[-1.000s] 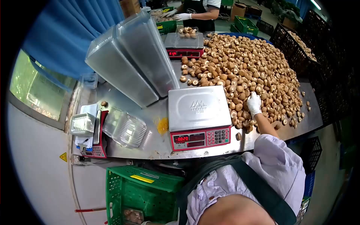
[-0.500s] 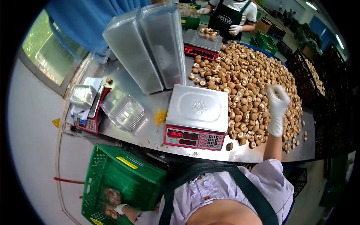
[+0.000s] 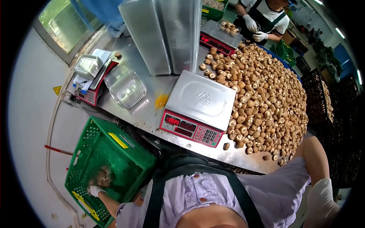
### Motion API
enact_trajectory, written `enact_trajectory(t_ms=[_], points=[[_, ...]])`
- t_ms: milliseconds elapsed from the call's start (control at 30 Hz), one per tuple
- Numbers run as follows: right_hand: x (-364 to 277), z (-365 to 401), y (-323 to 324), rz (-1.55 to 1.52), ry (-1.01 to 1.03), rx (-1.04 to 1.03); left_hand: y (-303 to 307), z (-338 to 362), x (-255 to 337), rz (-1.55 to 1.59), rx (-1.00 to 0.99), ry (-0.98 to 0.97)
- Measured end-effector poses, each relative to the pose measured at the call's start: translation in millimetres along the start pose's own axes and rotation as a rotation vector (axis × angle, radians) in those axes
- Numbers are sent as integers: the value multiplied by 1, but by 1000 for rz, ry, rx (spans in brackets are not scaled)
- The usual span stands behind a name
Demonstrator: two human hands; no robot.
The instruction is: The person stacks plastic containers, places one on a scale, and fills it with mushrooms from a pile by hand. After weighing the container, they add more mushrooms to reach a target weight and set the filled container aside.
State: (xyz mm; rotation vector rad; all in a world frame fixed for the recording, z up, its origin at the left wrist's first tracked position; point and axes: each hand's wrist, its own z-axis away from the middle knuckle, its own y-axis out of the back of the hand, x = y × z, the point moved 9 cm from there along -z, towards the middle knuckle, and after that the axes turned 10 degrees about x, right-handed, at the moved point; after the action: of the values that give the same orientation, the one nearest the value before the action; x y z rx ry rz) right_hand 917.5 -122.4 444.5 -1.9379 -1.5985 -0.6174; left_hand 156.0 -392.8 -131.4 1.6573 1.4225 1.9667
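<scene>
While a portion of mushrooms (image 3: 102, 177), apparently in at least 1 clear pack, is located inside the green crate (image 3: 141, 151), a much larger heap of loose mushrooms (image 3: 262, 110) is spread across the metal table (image 3: 146, 121). By judgement, only a small share has been packed and most is left unpacked. No mushrooms are carried by the near scale (image 3: 201, 100); 1 filled tray (image 3: 229, 29) is supported by the far scale (image 3: 217, 45), beside a co-worker. At least 1 open clear container (image 3: 127, 89) and 2 tall stacks of clear trays (image 3: 180, 41) are unfilled.

The crated portion is positioned just beyond the fingers of the gloved left hand (image 3: 97, 191), at or against them; owing to blur, whether it is gripped cannot be determined. The gloved right hand (image 3: 322, 200) is lowered beyond the table edge, well apart from the crate; its finger state cannot be determined.
</scene>
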Motion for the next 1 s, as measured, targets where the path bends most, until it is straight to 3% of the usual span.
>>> enact_trajectory(t_ms=[33, 67, 100, 167, 267, 300, 367, 533, 600, 800, 1000], points=[[-1, 4, 2, 8, 14, -1, 26, 21, 26, 45, 31, -103], [-3, 8, 4, 8, 13, -15, -3, -8, 8, 75, -176, -4], [-3, 11, 7, 7, 18, -25, 5, -9, 10, 74, -167, -6], [-3, 15, 13, 3, 14, -34, 33, 53, 74, -43, -347, -230], [-3, 18, 23, 1, 1, -58, 17, 51, 86, 107, -493, -253], [-3, 19, 26, 2, -4, -66, 18, 45, 88, 101, -490, -253], [-2, 21, 33, 1, -14, -82, 41, 54, 126, -144, -297, -635], [-4, 20, 52, 4, -11, -103, 79, 100, 185, -25, -325, -679], [-1, 22, 62, 0, -24, -91, 103, 120, 212, -53, -200, -836], [1, 19, 88, 20, -40, -118, 121, 152, 260, -116, -215, -955], [-2, 6, 110, 38, -38, -177, 173, 281, 336, -4, -246, -1246]])
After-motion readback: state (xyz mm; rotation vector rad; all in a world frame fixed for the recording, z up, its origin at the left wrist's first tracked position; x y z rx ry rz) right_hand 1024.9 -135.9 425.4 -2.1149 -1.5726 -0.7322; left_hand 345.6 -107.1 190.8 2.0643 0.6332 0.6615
